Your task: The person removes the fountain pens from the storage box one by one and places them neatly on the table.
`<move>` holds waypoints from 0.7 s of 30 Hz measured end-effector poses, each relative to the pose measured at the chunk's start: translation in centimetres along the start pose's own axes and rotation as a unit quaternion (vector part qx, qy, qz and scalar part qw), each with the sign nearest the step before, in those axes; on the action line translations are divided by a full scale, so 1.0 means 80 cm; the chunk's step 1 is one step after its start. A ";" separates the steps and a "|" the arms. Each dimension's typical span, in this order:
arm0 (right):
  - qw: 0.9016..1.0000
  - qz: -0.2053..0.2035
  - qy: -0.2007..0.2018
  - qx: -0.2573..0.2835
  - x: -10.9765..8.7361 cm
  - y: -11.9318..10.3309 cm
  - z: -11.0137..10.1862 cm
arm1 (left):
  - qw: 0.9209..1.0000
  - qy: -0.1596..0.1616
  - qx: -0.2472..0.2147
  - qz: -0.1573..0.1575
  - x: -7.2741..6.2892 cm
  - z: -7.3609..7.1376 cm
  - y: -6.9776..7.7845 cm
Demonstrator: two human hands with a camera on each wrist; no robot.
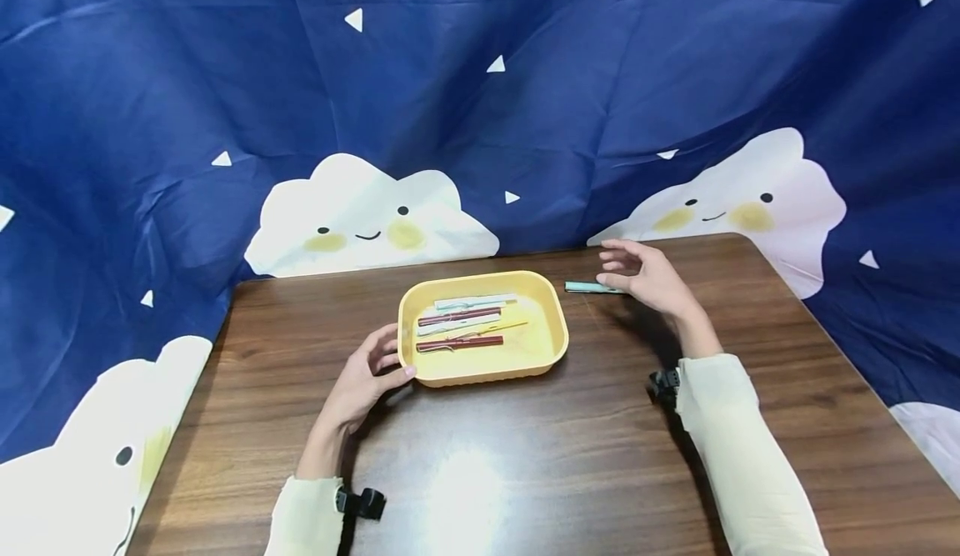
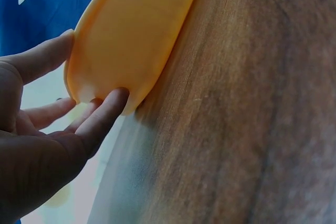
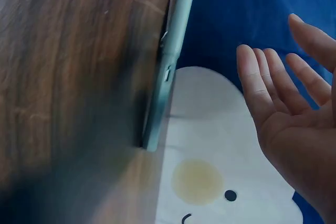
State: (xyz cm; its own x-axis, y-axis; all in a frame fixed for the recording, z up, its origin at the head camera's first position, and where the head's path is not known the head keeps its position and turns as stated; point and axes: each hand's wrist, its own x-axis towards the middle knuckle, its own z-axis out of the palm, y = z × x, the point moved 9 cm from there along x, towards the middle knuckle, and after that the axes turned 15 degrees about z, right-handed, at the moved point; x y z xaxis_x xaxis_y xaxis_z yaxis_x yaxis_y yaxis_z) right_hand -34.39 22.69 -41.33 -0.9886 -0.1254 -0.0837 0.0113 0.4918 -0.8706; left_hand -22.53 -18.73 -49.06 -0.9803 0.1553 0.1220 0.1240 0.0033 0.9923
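Observation:
A yellow tray stands at the middle of the table with several pens in it, among them a dark red pen and a yellow pen. My left hand holds the tray's left end, thumb at the near corner and fingers along the outer wall; the left wrist view shows the fingertips against that wall. To the right of the tray, a turquoise pen lies on the table. Over its right end hovers my right hand, fingers loosely extended and apart from the pen in the right wrist view.
The brown wooden table ends at the back against a blue curtain printed with white clouds. Bright glare lies on the near part of the tabletop. A small black camera is strapped to the left wrist, another to the right.

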 end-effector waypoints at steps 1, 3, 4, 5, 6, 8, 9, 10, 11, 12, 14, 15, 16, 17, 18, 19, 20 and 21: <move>1.000 -0.004 0.000 -0.002 -0.001 -0.004 0.000 | 1.000 -0.001 0.000 0.002 0.001 0.000 0.001; 1.000 -0.014 -0.001 -0.004 -0.003 -0.014 0.002 | 1.000 -0.002 0.002 0.006 0.002 0.000 0.003; 1.000 -0.020 -0.004 -0.004 -0.004 -0.019 0.003 | 1.000 -0.003 0.002 0.008 0.003 0.000 0.003; 1.000 -0.024 -0.006 -0.001 -0.005 -0.023 0.004 | 1.000 -0.004 0.002 0.008 0.003 0.000 0.004; 1.000 -0.028 -0.008 0.002 -0.006 -0.026 0.005 | 1.000 -0.003 0.002 0.009 0.004 0.000 0.004; 0.999 -0.034 -0.012 0.007 -0.007 -0.032 0.008 | 1.000 -0.003 0.002 0.010 0.005 -0.001 0.005; 0.999 -0.033 -0.014 0.010 -0.008 -0.034 0.009 | 1.000 -0.003 0.002 0.010 0.005 -0.001 0.005; 0.999 -0.033 -0.015 0.011 -0.009 -0.036 0.011 | 1.000 -0.001 0.002 0.010 0.005 -0.001 0.005; 0.999 -0.032 -0.017 0.012 -0.009 -0.037 0.013 | 1.000 0.000 0.001 0.008 0.004 -0.001 0.004; 0.999 -0.030 -0.019 0.012 -0.011 -0.039 0.015 | 1.000 0.000 0.000 0.007 0.004 0.000 0.004; 0.999 -0.029 -0.021 0.012 -0.013 -0.040 0.018 | 1.000 0.000 -0.001 0.007 0.003 0.000 0.003; 0.999 -0.028 -0.022 0.014 -0.014 -0.041 0.020 | 1.000 0.000 -0.001 0.006 0.002 0.001 0.003; 0.999 -0.030 -0.024 0.015 -0.015 -0.043 0.022 | 1.000 0.001 -0.001 0.004 0.001 0.001 0.003; 0.999 -0.034 -0.025 0.016 -0.016 -0.044 0.025 | 1.000 0.001 -0.002 0.003 0.000 0.001 0.002; 0.999 -0.037 -0.027 0.018 -0.017 -0.046 0.027 | 1.000 0.002 -0.002 0.002 0.000 0.001 0.002; 0.999 -0.039 -0.030 0.019 -0.018 -0.047 0.030 | 1.000 0.003 -0.003 0.001 -0.001 0.001 0.002; 0.998 -0.040 -0.034 0.020 -0.018 -0.049 0.033 | 1.000 0.004 -0.002 0.000 -0.001 0.001 0.002; 0.998 -0.042 -0.037 0.021 -0.018 -0.050 0.036 | 1.000 0.004 -0.003 0.000 -0.001 0.002 0.002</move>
State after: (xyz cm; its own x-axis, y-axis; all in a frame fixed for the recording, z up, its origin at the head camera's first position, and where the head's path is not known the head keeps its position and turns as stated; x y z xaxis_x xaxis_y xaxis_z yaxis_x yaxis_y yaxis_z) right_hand -32.55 18.40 -39.09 -0.9724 -0.2292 -0.0441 -0.0632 0.4404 -0.8956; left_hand -22.38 -18.60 -48.93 -0.9815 0.1482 0.1213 0.1224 -0.0015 0.9925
